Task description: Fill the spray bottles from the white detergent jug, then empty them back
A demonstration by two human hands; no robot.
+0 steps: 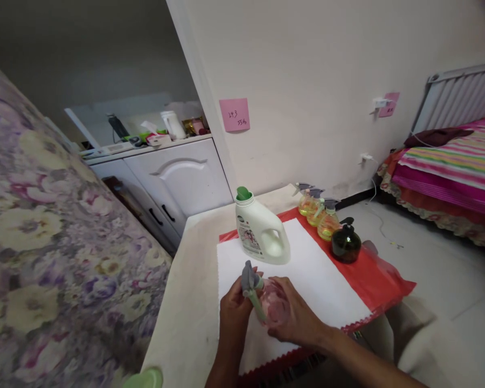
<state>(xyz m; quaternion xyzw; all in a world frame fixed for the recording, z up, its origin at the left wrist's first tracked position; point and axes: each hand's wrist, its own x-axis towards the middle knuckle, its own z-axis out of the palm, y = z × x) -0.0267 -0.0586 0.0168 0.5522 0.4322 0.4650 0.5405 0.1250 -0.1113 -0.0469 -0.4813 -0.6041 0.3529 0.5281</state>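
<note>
My left hand (235,306) is closed around the neck and grey trigger head of a spray bottle (275,303). Its pinkish clear body lies tilted in my right hand (301,318), whose fingers wrap it from the right. Whether the head is screwed fully on, I cannot tell. Just beyond both hands, a pale green detergent jug (262,229) stands upright on a white sheet (319,269), with a green spout showing at its mouth.
Several spray bottles (327,223) with yellow liquid and a dark pump bottle (346,245) line the red cloth (372,275) on the right. A green cap (147,378) sits at the near left. A floral curtain (64,242) hangs left of the table (181,302).
</note>
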